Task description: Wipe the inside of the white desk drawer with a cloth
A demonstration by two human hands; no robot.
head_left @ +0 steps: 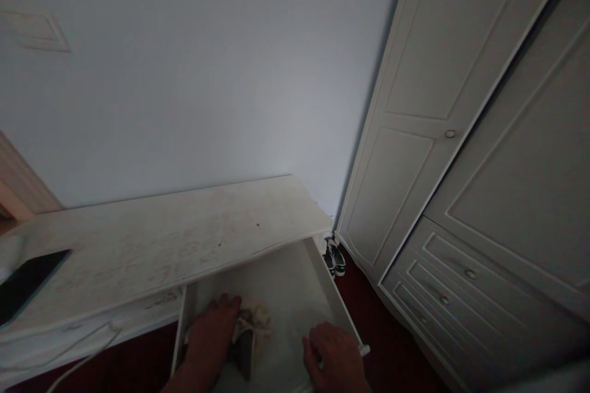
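A white drawer [281,276] stands pulled out from the dresser. Inside it, at the left, lies a crumpled cream cloth [258,318] beside a dark flat-sided object [246,353] whose kind I cannot make out. My left hand [212,328] reaches into the drawer just left of these two, its fingers stretched forward and slightly apart. Over the drawer's right front part is my right hand [335,353], fingers curled in. A small pale bit shows by its fingertips, too dim to name. The lower picture is dark and a little blurred.
The white dresser top [184,227] runs along the wall, with a black flat device [32,282] at its left end. A white cable [87,344] hangs below. Dark shoes [336,258] stand on the red floor [396,344] by a white wardrobe [415,166].
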